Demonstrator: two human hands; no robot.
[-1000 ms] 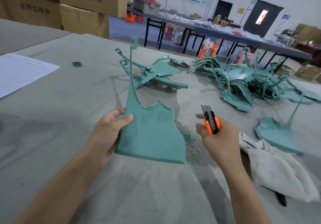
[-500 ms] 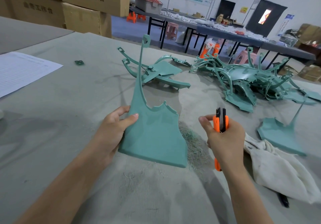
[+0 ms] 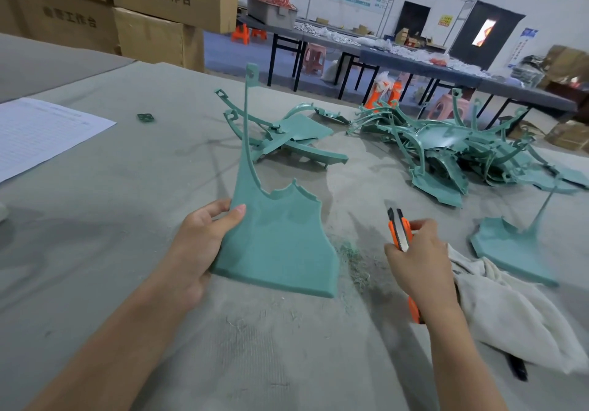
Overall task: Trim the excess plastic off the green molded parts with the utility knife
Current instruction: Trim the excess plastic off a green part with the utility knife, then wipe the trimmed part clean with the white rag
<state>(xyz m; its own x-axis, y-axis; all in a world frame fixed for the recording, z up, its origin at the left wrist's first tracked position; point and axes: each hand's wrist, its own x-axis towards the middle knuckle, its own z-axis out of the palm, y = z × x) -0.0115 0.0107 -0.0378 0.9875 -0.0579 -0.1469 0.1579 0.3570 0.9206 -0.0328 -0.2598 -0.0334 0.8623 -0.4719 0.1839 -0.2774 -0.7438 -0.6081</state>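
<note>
My left hand (image 3: 197, 245) grips the left edge of a green molded part (image 3: 280, 238), a broad flat panel with a long thin arm rising from it, held upright over the grey table (image 3: 127, 219). To its right, my right hand (image 3: 417, 261) holds an orange utility knife (image 3: 397, 229) with its blade pointing up and away, a short gap from the part's right edge. A single green part (image 3: 506, 248) lies flat at the right. Two heaps of green parts lie farther back: a small heap (image 3: 293, 136) and a larger heap (image 3: 462, 149).
Green shavings (image 3: 353, 261) are scattered on the table between my hands. A white cloth (image 3: 516, 312) lies at the right with a dark object under its edge. A paper sheet (image 3: 41, 130) sits at the far left. Cardboard boxes (image 3: 153, 6) stand behind the table.
My right hand turned the knife from blade facing me to edge-on, then tilted it slightly left. The green part shifted a little; my left hand kept its grip.
</note>
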